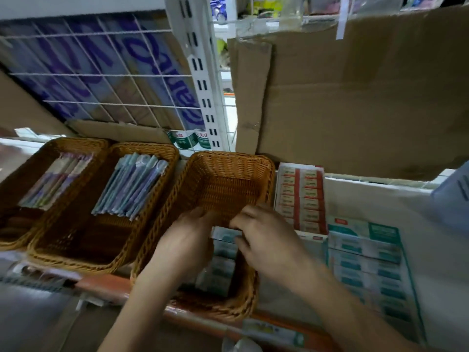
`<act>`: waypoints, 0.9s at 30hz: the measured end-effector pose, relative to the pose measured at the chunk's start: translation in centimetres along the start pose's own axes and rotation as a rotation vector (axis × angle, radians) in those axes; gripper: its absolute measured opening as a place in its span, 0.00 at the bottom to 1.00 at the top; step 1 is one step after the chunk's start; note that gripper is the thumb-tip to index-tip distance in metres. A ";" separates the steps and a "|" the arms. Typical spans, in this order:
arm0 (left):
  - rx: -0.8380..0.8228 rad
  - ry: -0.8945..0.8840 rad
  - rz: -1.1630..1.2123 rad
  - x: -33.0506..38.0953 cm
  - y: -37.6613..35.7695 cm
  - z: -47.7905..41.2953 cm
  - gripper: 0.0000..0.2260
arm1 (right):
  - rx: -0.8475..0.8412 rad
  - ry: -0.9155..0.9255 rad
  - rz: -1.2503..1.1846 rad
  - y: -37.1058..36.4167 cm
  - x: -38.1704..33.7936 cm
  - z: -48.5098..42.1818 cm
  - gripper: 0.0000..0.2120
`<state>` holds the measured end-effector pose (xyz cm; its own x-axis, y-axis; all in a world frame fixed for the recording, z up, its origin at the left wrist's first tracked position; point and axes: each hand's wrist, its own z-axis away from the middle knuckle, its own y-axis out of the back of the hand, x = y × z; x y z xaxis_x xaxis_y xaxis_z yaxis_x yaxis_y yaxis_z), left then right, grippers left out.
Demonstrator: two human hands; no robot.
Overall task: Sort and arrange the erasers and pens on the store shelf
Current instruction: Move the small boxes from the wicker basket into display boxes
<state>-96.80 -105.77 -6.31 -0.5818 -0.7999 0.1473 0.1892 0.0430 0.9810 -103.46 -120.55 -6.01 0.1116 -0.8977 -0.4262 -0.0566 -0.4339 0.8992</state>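
A light wicker basket (218, 181) stands on the shelf in the middle. A row of small teal-and-white eraser packs (223, 265) lies in its near half. Both my hands reach into it. My left hand (185, 245) and my right hand (264, 240) have their fingers curled on the far end of that row of packs. Two darker wicker baskets stand to the left: one (142, 153) holds wrapped blue-green pens (132, 186), the other (73, 146) holds purple-toned pens (58, 181).
To the right of the middle basket sit a red-and-white box of erasers (302, 196) and a teal box of erasers (368, 260). A big cardboard sheet (355, 97) stands behind, a white wire grid (101, 72) at back left. The orange shelf edge (106, 288) runs in front.
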 end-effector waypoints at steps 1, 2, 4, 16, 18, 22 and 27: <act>-0.043 0.006 -0.020 -0.9 0.0 0.6 0.22 | -0.054 0.024 0.050 -0.7 -0.8 -0.5 0.11; -0.079 0.013 -0.032 -1.5 0.1 1.2 0.23 | -0.117 0.034 0.112 -1.4 -1.6 -0.8 0.12; -0.090 0.031 -0.031 -2.3 0.0 2.1 0.23 | -0.251 0.023 0.214 -2.3 -2.8 -1.3 0.15; -0.018 -0.046 0.055 -2.9 -0.1 2.7 0.20 | -0.236 -0.014 -0.099 -1.7 -3.2 -0.7 0.16; 0.071 -0.033 0.222 -2.3 0.4 2.3 0.17 | -0.104 -0.030 -0.176 -1.2 -2.5 -0.2 0.13; 0.191 -0.077 0.422 0.6 1.0 1.0 0.11 | 0.034 -0.123 -0.367 1.0 0.3 1.3 0.08; 0.090 -0.203 0.408 6.0 0.2 -0.6 0.18 | 0.067 -0.315 -0.434 3.4 4.7 5.2 0.13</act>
<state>-99.77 -110.92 -5.27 -0.6191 -0.5738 0.5362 0.3703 0.3888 0.8436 -108.29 -126.69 -5.47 -0.1638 -0.6099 -0.7753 -0.1361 -0.7645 0.6301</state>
